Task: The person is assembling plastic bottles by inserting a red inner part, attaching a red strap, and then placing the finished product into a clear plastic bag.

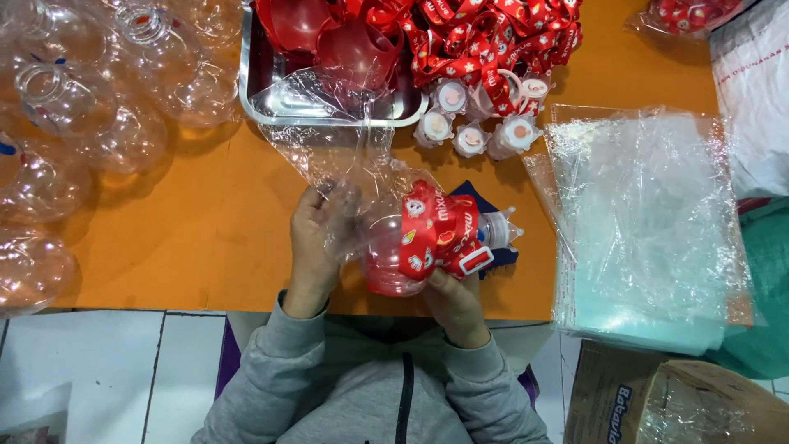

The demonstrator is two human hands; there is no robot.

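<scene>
One view only, from the head, and it looks almost straight down at the flat orange desk [205, 238], close in. The wearer's grey sleeves enter from the bottom edge, so the far side lies along the top. White floor tiles [99, 362] show below the near desk edge.

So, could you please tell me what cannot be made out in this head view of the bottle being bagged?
- Left hand: fingertips blurred behind the clear bag.
- Bottle: most of its body is covered by the red strap; its spout end is too small to read.
- Right hand: fingers tucked under the bottle.
- Metal tray: far side cut off by the top edge.
- Cardboard box: cut off by the bottom edge.
</scene>
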